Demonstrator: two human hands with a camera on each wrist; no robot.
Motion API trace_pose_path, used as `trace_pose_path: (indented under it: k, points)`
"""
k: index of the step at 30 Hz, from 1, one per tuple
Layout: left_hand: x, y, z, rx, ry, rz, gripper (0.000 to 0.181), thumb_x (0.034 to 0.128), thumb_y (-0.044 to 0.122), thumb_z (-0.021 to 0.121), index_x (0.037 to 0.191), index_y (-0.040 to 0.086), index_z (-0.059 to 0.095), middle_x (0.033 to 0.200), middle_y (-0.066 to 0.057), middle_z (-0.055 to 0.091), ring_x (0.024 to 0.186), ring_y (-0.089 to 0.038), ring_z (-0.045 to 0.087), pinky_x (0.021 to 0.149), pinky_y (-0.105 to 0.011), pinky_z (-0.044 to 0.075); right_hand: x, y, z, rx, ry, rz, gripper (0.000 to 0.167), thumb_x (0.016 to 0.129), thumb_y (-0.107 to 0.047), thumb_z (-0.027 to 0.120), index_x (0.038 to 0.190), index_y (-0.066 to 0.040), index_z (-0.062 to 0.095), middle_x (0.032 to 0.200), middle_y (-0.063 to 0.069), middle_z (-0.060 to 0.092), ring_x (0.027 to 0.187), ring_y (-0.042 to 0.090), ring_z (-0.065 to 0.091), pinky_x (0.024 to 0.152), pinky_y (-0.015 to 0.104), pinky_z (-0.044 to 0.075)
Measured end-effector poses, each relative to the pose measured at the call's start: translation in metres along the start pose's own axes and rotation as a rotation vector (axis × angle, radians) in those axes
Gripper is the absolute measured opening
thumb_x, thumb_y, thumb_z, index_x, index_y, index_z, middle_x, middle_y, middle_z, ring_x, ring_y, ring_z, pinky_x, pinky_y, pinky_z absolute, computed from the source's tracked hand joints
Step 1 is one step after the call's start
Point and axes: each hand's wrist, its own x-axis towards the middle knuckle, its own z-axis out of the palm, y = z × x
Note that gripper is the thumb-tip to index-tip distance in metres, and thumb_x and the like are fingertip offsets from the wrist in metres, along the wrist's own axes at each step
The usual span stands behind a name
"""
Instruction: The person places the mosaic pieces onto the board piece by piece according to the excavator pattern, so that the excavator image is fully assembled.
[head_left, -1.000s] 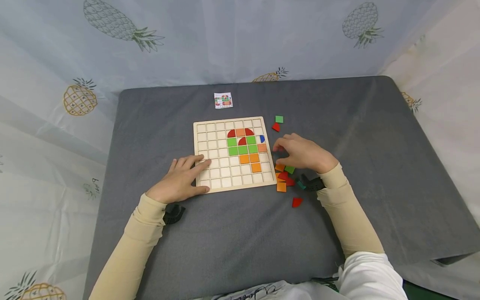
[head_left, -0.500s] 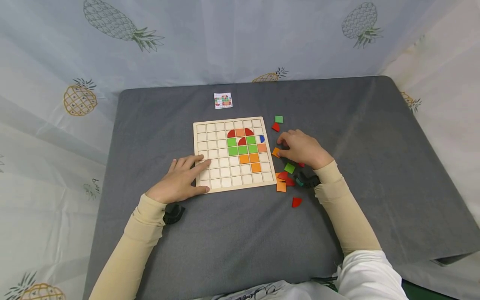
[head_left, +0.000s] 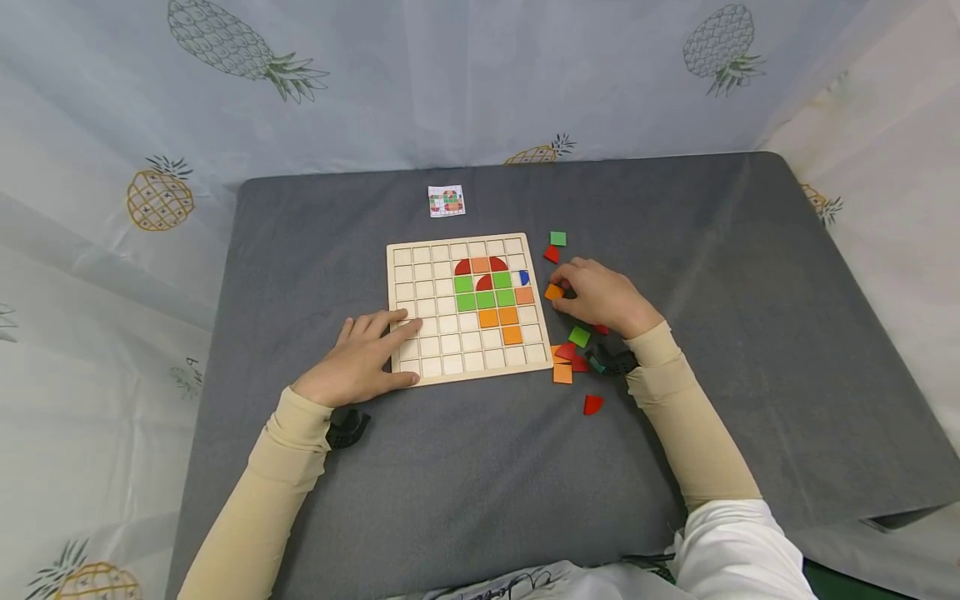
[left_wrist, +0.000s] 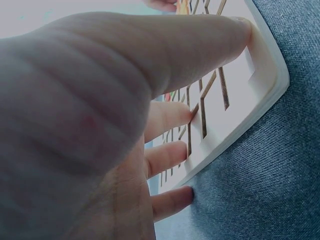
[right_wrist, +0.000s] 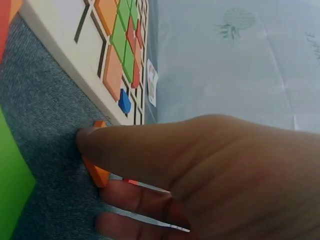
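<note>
A pale wooden grid board lies on the grey table, with red, green, orange and blue tiles set in its right half. My left hand rests on its lower left edge, fingers spread; the left wrist view has the thumb over one corner. Beside the board's right edge, my right hand pinches a square orange tile between thumb and fingers. In the right wrist view this orange tile is tilted near the cloth, partly hidden by the thumb.
Behind the board lies a small printed card. A green square and a red piece lie beyond my right hand. Nearer me are a green tile, orange tiles and several red pieces, one apart.
My right hand has moved away from the tile pile, up along the board's right edge, with the orange tile. It shifted only slightly in the last half second. The left hand has stayed still.
</note>
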Motion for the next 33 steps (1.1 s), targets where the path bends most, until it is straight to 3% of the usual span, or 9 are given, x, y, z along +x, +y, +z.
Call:
trace_pose_path:
  k: [7,16,23,30,33]
  points:
    - [-0.001,0.001,-0.001,-0.006,-0.003,-0.004,0.077,0.0937,0.035,0.072,0.159,0.015,0.036,0.162,-0.016,0.031,0.147,-0.045,0.026,0.117,-0.076,0.009,0.001,0.001,0.0,0.016,0.013,-0.009,0.037,0.094,-0.026,0.07,0.127,-0.008,0.066,0.116,0.012,0.063,0.1,0.025,0.058,0.082,0.045,0.054]
    - [0.0,0.001,-0.002,-0.006,-0.007,-0.004,0.078,0.0931,0.036,0.072,0.159,0.014,0.036,0.162,-0.016,0.031,0.147,-0.045,0.026,0.117,-0.076,0.009,0.001,-0.002,-0.002,0.039,0.097,-0.044,0.04,0.092,-0.027,0.072,0.127,-0.009,0.067,0.115,0.01,0.062,0.098,0.024,0.057,0.08,0.044,0.055]
    - [0.0,0.001,-0.002,-0.002,0.0,-0.002,0.078,0.0927,0.036,0.073,0.158,0.014,0.037,0.161,-0.017,0.032,0.146,-0.045,0.027,0.116,-0.077,0.01,0.001,-0.015,-0.001,0.131,0.094,-0.153,0.04,0.091,-0.026,0.074,0.126,-0.007,0.067,0.118,0.011,0.061,0.103,0.024,0.056,0.087,0.042,0.054]
    - [-0.001,0.003,-0.005,0.009,-0.007,-0.004,0.076,0.0943,0.035,0.071,0.159,0.014,0.036,0.161,-0.016,0.032,0.146,-0.045,0.028,0.116,-0.077,0.011,-0.001,-0.032,0.007,0.163,0.056,-0.305,0.036,0.093,-0.025,0.073,0.125,-0.008,0.069,0.108,0.007,0.06,0.09,0.021,0.05,0.073,0.034,0.045]
    - [0.0,0.004,-0.006,0.011,-0.009,-0.003,0.076,0.0941,0.036,0.071,0.158,0.014,0.036,0.161,-0.017,0.032,0.146,-0.045,0.028,0.117,-0.076,0.011,-0.004,-0.04,0.009,0.165,0.045,-0.354,0.033,0.094,-0.024,0.072,0.124,-0.01,0.07,0.108,0.005,0.061,0.092,0.019,0.049,0.077,0.033,0.046]
